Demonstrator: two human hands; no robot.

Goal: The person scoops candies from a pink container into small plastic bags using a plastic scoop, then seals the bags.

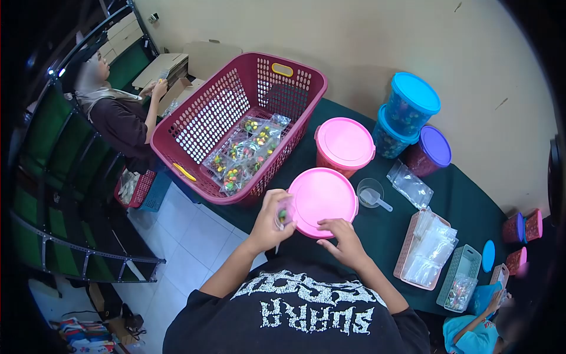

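My left hand (272, 223) is wrapped round a small clear cup (284, 213) with a few colourful pieces in it, at the left edge of a pink-lidded tub (322, 202). My right hand (344, 241) rests with its fingers apart on the lower right rim of that pink lid. Just behind stands a second pink-lidded tub (345, 143). To the right, a clear bowl (370, 192) holds a white scoop (377, 199). The large maroon basket (259, 183) at the left holds several clear packets (250, 147) of colourful pieces.
Blue tubs (415, 100) and a purple-lidded tub (435, 146) stand at the back right. Clear bags (411, 184) lie near a pink basket (407, 259) of bags and a grey-green basket (466, 259). One person (115, 115) is at the left, another (471, 333) at the lower right.
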